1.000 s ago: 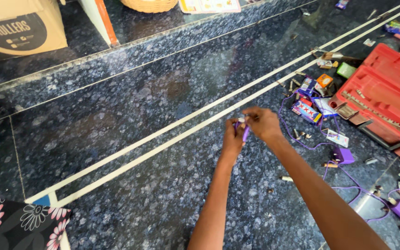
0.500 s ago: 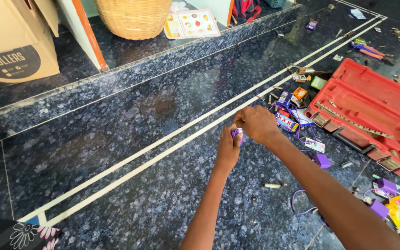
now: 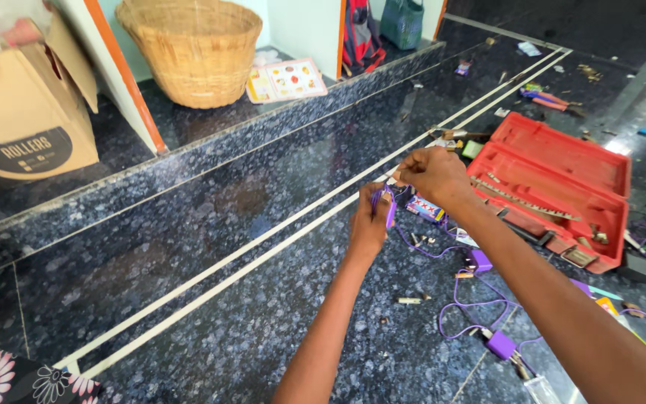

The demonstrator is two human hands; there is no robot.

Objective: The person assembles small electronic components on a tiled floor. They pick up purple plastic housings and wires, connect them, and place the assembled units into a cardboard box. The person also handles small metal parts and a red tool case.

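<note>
My left hand (image 3: 368, 223) grips a small purple piece (image 3: 388, 209) attached to a purple wire (image 3: 460, 304). My right hand (image 3: 433, 174) is closed just above and to the right of it, pinching the top end of the same piece. The wire trails down from my hands across the dark speckled floor (image 3: 211, 284) to small purple boxes (image 3: 501, 344) strung along it. Both hands are held above the floor, near a white double stripe (image 3: 263, 247).
An open red tool case (image 3: 555, 176) lies on the right with small packets (image 3: 426, 208) and bits scattered beside it. A wicker basket (image 3: 197, 49) and a cardboard box (image 3: 28, 120) stand on a raised step behind. Flowered cloth (image 3: 16, 378) lies at bottom left.
The view has tilted up, showing more of the step and basket. My hands have stayed together on the purple piece, and the wire has shifted on the floor.
</note>
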